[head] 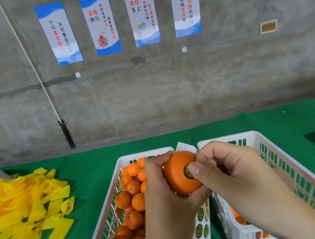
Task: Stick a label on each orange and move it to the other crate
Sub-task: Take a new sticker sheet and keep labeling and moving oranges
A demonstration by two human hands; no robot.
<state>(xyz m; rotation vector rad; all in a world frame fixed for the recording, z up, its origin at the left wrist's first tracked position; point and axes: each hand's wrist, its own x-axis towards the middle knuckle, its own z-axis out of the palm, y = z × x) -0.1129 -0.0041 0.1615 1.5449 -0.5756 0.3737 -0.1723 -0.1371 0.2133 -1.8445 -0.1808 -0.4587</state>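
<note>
Orange (179,173), round, smooth-skinned and glossy, is held up above the gap between two white plastic crates. The left hand (163,194) cups it from below and behind, fingers curled round its far side. The right hand (230,172) has its thumb pressed flat on a small round label (188,172), dark with a gold rim, stuck on the near face of the fruit, with its other fingers curled loosely behind. Under the hands a white backing sheet (202,223) carrying round green stickers hangs between the crates, and its top corner shows behind the fruit. The left crate (112,210), with slotted walls, is heaped with smaller oranges (131,194). The right crate (290,174), of the same slotted make, shows only a little orange fruit low down by its near wall. Both stand on a green felt-like tablecloth (91,171). To the left lies a loose pile of yellow ribbed foam sleeves (25,215). Behind is a rough grey concrete wall (168,88) bearing blue-and-white posters (99,23).
</note>
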